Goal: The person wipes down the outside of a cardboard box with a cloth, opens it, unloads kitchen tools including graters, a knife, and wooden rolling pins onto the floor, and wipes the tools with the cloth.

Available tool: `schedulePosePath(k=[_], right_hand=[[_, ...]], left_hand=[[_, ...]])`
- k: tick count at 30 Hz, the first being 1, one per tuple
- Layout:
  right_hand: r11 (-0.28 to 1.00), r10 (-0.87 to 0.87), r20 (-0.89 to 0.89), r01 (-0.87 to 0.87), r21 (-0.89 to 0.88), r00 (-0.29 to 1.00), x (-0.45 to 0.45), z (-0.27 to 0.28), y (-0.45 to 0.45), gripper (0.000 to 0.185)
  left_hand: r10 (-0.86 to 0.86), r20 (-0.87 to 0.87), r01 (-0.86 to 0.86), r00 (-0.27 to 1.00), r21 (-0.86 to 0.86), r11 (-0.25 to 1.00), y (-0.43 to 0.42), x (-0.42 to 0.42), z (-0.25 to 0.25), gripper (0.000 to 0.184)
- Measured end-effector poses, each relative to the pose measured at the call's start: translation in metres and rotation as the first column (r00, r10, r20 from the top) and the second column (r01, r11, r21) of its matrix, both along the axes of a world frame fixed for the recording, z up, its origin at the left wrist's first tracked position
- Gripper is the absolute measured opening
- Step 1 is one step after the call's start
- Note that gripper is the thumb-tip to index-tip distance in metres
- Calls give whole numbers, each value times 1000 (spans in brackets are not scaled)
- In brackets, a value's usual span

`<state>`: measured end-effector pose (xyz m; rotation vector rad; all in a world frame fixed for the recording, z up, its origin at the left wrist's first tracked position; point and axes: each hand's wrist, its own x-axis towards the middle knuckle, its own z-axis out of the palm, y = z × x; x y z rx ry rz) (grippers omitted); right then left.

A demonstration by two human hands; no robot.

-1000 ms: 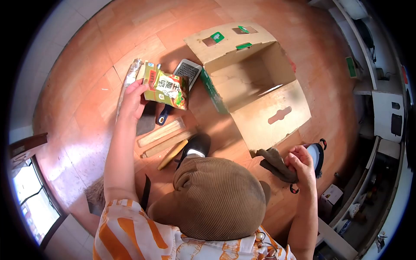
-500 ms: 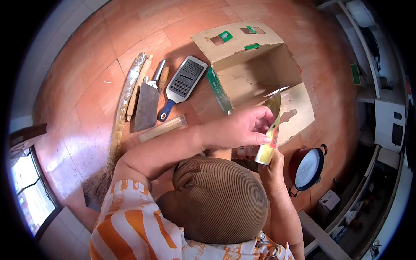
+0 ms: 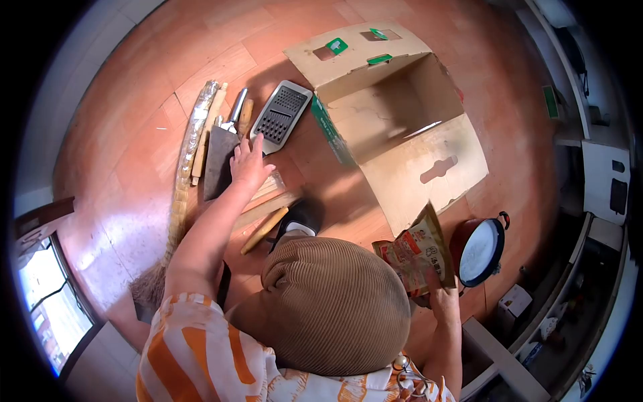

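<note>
My left hand is stretched out with fingers spread, between the cleaver and the grater. It hides the grater's handle; whether it touches either tool I cannot tell. My right hand grips the lower edge of a printed foil food packet, held up and tilted at the right. A light wooden rolling pin and a long plastic-wrapped broom handle lie left of the cleaver. Behind the hand are a metal handle and a wooden handle.
An open cardboard box stands at the back, its flap spread toward me. A red two-handled pot sits right of the packet. A yellow stick lies near my shoe. My brown ribbed trouser knee fills the front middle. Shelves line the right.
My left hand has let go of the packet and moved left to the tools, its fingers spreading. My right hand keeps the packet, now lower and turned so its printed face shows.
</note>
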<state>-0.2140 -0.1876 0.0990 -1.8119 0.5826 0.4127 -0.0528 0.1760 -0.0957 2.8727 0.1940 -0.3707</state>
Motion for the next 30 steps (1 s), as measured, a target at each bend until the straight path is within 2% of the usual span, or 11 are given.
schedulePosePath(k=[3,5,7,10,15,19,21,23,25,27,30], right_hand=[[988,150,18,-149,-49,988,-6,-16,10,21],[985,169,42,-168,-35,985,-10,-22,17,21],[986,163,-91,-164,-8,983,-16,-38,17,20],[971,236,-73,-239,-28,969,-21,-62,26,21],[713,561,-251,-614,-338,789,-12,-97,49,36],[744,568,-190,-598,-298,801,-2,-111,56,39],[778,571,-142,-588,-221,809,3,-108,57,39],[769,575,-138,-590,-246,806,0,-112,54,41],[784,573,-111,-583,-215,812,0,-112,51,43],[817,535,-80,-539,-205,841,-5,-114,48,44],[882,450,-67,-455,-125,890,-12,-122,44,45]], left_hand=[[99,-125,-101,987,-8,995,0,2,-4,80],[139,29,-136,990,-95,986,11,1,-39,76],[238,188,-181,953,-277,944,16,1,-45,69],[276,92,-192,957,-509,839,17,-1,-20,59],[299,73,-190,952,-624,758,6,-16,39,49],[362,-41,-206,931,-879,430,-1,-25,72,39],[296,-351,-403,889,-905,137,-4,-27,97,34],[212,-424,-457,881,-878,142,9,-30,105,29],[-49,-648,-648,760,-750,-132,28,-33,106,28],[-63,-668,-670,741,-733,-116,44,-37,106,35],[-406,-598,-714,691,-476,-513,62,-43,105,52]])
